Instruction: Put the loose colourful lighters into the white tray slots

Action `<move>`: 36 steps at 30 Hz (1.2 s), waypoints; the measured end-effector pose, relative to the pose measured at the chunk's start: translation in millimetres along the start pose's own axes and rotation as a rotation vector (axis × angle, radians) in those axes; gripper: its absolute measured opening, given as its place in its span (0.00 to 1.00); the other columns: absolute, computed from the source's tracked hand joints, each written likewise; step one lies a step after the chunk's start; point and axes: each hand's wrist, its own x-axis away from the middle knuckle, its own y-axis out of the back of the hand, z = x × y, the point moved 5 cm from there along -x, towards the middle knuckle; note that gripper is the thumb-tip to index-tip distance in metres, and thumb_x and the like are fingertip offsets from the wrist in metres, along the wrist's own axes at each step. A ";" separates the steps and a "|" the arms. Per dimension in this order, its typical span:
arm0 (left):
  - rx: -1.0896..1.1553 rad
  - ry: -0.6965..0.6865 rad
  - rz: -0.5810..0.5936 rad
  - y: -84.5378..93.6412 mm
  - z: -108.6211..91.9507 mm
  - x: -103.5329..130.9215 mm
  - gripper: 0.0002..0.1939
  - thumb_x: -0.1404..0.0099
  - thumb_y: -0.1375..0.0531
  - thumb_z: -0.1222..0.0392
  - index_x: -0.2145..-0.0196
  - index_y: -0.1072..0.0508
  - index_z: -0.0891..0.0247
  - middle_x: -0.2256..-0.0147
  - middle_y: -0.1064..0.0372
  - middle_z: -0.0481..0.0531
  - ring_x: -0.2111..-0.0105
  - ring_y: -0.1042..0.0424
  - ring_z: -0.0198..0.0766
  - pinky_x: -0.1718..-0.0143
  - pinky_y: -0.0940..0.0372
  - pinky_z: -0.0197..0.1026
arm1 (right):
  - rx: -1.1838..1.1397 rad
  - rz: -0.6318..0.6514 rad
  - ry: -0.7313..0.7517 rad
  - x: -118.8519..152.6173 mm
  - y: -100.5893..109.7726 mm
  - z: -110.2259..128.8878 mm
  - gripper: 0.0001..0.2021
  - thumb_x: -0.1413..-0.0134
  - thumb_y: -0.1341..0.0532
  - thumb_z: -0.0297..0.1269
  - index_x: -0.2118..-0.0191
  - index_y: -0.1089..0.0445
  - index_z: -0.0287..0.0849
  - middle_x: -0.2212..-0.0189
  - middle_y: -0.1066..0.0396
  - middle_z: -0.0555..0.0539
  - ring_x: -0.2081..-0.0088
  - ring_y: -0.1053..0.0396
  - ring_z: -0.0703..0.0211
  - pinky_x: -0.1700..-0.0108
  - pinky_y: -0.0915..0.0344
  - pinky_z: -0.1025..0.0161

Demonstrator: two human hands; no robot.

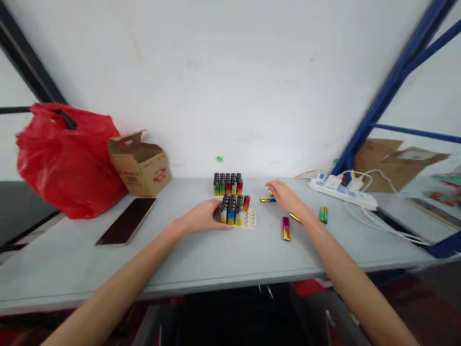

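Observation:
My left hand is curled around the left side of a block of lighters with black tops and colourful metallic bodies. They stand upright in a white tray whose bare holes show at the right; a red lighter stands by the block's right rear. My right hand hovers low over the table, fingers stretched leftward and slightly curved, beside a lying blue and gold lighter. A bit of gold shows under its fingers, partly hidden. A magenta and gold lighter lies nearer me.
Behind the tray stands another block of upright lighters. A green lighter lies at right, near a white power strip with cables. To the left are a phone, a cardboard box and a red plastic bag.

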 end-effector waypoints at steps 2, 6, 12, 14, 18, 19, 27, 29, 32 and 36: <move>0.018 -0.011 -0.013 0.3 -1.4 1.0 0.34 0.44 0.30 0.35 0.49 0.25 0.63 0.53 0.22 0.57 0.57 0.25 0.50 0.56 0.30 0.46 | 0.066 0.082 -0.120 6.6 3.2 -26.1 0.16 0.31 0.42 0.29 0.42 0.27 0.36 0.45 0.24 0.34 0.43 0.27 0.47 0.38 0.34 0.53; 0.003 -0.010 -0.022 0.2 -0.9 1.1 0.32 0.44 0.31 0.35 0.53 0.25 0.63 0.56 0.23 0.56 0.60 0.25 0.48 0.59 0.31 0.45 | 0.088 0.220 -0.219 14.5 7.0 -50.2 0.15 0.37 0.36 0.29 0.46 0.23 0.37 0.54 0.20 0.37 0.52 0.23 0.47 0.46 0.31 0.56; -0.007 -0.015 -0.019 -0.2 0.6 -0.6 0.31 0.44 0.30 0.36 0.54 0.25 0.65 0.56 0.23 0.58 0.60 0.25 0.49 0.58 0.31 0.47 | -0.084 0.014 -0.207 7.5 22.7 -35.2 0.09 0.43 0.32 0.29 0.56 0.20 0.42 0.58 0.19 0.41 0.56 0.23 0.49 0.50 0.31 0.56; 0.002 -0.018 -0.020 -0.5 0.9 -0.6 0.32 0.45 0.30 0.36 0.52 0.25 0.65 0.54 0.22 0.58 0.58 0.25 0.50 0.56 0.31 0.47 | -0.250 -0.089 -0.266 5.5 28.6 -30.8 0.08 0.44 0.31 0.33 0.57 0.21 0.43 0.60 0.19 0.43 0.62 0.23 0.52 0.54 0.30 0.56; 0.007 -0.031 -0.020 -1.6 2.4 -0.3 0.33 0.45 0.30 0.36 0.50 0.24 0.63 0.53 0.23 0.57 0.58 0.25 0.50 0.56 0.30 0.48 | -0.831 -0.254 -0.381 4.1 33.2 -15.6 0.18 0.52 0.25 0.46 0.57 0.22 0.44 0.67 0.24 0.50 0.68 0.28 0.59 0.62 0.30 0.59; 0.009 -0.033 -0.023 -1.9 3.1 -0.4 0.34 0.45 0.30 0.35 0.50 0.24 0.63 0.54 0.23 0.56 0.58 0.25 0.50 0.57 0.30 0.48 | -0.993 -0.274 -0.397 3.7 32.5 -9.3 0.20 0.55 0.24 0.47 0.57 0.22 0.45 0.68 0.25 0.51 0.67 0.28 0.59 0.61 0.29 0.60; -0.029 -0.041 -0.047 -3.1 5.5 -2.0 0.34 0.45 0.30 0.33 0.54 0.24 0.64 0.56 0.23 0.56 0.61 0.25 0.50 0.58 0.31 0.48 | -1.615 -0.236 -0.490 2.4 24.1 41.6 0.22 0.58 0.21 0.52 0.59 0.23 0.50 0.59 0.24 0.50 0.56 0.27 0.58 0.51 0.27 0.59; -0.027 -0.040 -0.042 -2.9 5.0 -2.0 0.34 0.45 0.30 0.33 0.54 0.25 0.64 0.56 0.23 0.56 0.61 0.25 0.50 0.58 0.31 0.48 | -1.652 -0.163 -0.477 2.8 20.9 51.0 0.23 0.57 0.21 0.54 0.60 0.26 0.49 0.61 0.24 0.50 0.57 0.26 0.57 0.52 0.26 0.57; -0.031 -0.036 -0.039 -2.4 4.5 -1.8 0.33 0.46 0.30 0.32 0.56 0.25 0.63 0.57 0.23 0.56 0.61 0.25 0.49 0.58 0.31 0.47 | -1.663 -0.052 -0.424 3.6 15.0 62.5 0.22 0.52 0.24 0.56 0.60 0.29 0.49 0.69 0.29 0.53 0.64 0.28 0.60 0.58 0.26 0.59; -0.031 -0.040 -0.027 -3.3 5.4 -2.0 0.32 0.44 0.31 0.32 0.56 0.26 0.63 0.57 0.23 0.56 0.61 0.25 0.48 0.58 0.31 0.47 | -1.539 0.045 -0.354 4.7 5.8 72.6 0.22 0.47 0.28 0.59 0.59 0.30 0.48 0.72 0.39 0.56 0.73 0.38 0.66 0.70 0.33 0.66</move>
